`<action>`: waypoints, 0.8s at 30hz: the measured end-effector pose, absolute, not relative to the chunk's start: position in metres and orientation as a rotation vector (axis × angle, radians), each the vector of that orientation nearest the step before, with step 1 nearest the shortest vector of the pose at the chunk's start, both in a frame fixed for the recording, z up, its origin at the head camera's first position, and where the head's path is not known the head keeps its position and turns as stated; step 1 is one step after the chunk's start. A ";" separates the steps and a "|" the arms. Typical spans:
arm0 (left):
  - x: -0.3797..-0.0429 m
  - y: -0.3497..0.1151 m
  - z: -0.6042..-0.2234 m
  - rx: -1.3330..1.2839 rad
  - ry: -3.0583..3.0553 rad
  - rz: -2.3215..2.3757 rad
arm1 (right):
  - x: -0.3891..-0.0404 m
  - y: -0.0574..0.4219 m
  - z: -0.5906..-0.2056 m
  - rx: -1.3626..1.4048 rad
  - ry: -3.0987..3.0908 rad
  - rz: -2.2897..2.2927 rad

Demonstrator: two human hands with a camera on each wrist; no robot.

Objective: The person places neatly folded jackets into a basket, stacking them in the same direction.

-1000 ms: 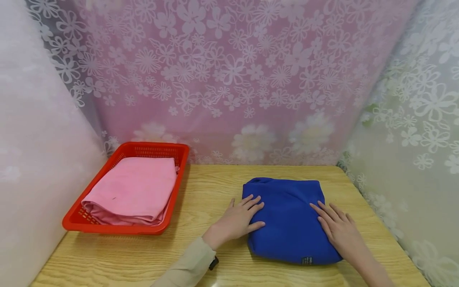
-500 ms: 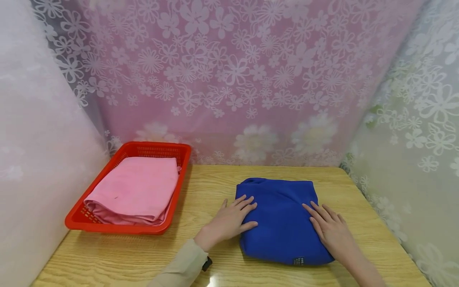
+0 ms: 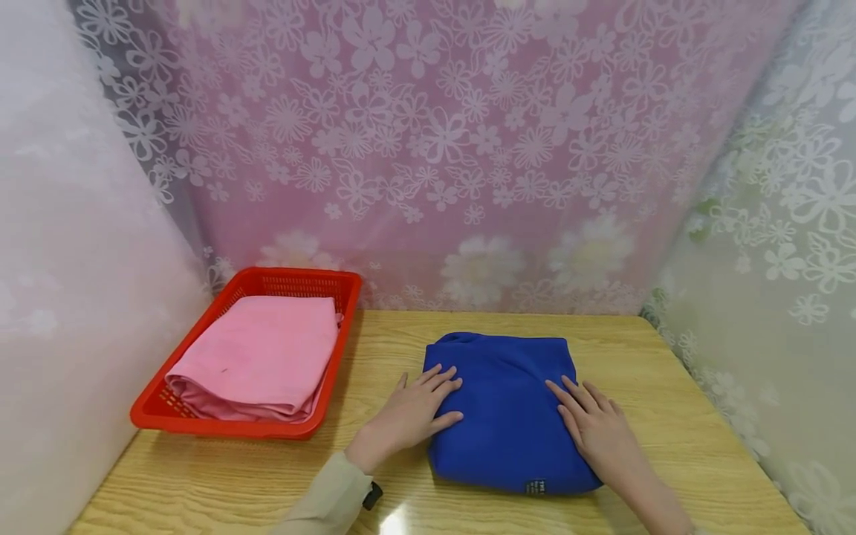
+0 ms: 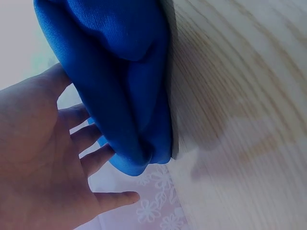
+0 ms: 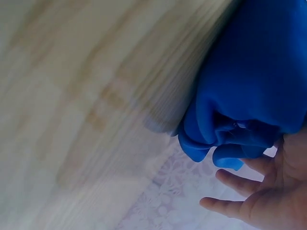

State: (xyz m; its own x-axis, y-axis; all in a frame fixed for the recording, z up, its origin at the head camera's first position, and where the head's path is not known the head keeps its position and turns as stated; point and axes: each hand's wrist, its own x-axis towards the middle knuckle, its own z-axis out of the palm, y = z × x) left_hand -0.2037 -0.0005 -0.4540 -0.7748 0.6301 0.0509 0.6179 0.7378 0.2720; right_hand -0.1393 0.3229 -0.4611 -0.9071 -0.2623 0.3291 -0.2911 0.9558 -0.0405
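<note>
A folded blue garment (image 3: 504, 416) lies on the wooden table in the head view, with a small dark label at its front edge. My left hand (image 3: 411, 416) rests on its left side, fingers spread over the top. On the opposite side my right hand (image 3: 595, 431) lies with extended fingers on the cloth. The left wrist view shows the thick folded layers of the blue garment (image 4: 120, 86) beside the left palm (image 4: 38, 148). In the right wrist view, the garment's bunched end (image 5: 240, 120) sits above the spread fingers of the right hand (image 5: 278, 191).
A red plastic basket (image 3: 344, 342) stands at the left of the table (image 3: 394, 334), holding a folded pink garment (image 3: 267, 357). Floral curtains (image 3: 428, 148) hang behind the table and along both sides.
The blue garment has slid left across the table between both hands, coming nearer to the basket. The head view has also shifted slightly.
</note>
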 end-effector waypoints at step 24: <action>-0.203 -0.037 -0.456 0.935 2.920 0.513 | -0.147 0.276 -0.457 0.412 -2.774 0.084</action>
